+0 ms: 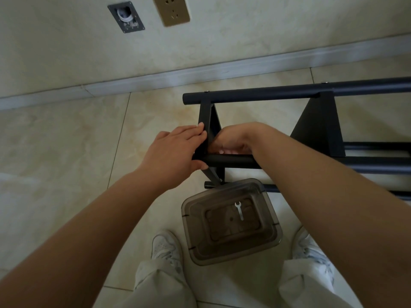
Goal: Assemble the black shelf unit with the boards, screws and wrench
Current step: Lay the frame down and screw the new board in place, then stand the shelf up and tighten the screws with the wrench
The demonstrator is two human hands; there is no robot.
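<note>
Head view, left to right. Upper left, on the wall (244,30): an open box (126,17) with a white fitting inside, and beside it a brass-coloured socket (171,10). A pale skirting (200,73) runs along the foot of the wall above the tiled floor (66,134).

Left hand (175,150): palm down, fingers straight and pressed together, tips lying against the outer face of the end board (208,121); the thumb reaches under to the near tube (231,161) at the corner joint.

Shelf (266,130): black, lying on its side on the floor at centre right, running off the right edge. The end board stands between the far tube (255,94) and the near tube; a second board (320,125) stands further right. Lower tubes show beneath the right forearm.

Right hand (235,141): just inside the end board, knuckles up, fingers curled down behind the near tube. Fingertips show above that tube; what they pinch, if anything, cannot be told.

Tub (274,223): clear, smoky plastic, on the floor just before the shelf's end, between the person's two white shoes (165,246). A small white wrench (239,210) lies on its bottom, held by neither hand. Pale trouser legs (160,285) fill the lower edge.
</note>
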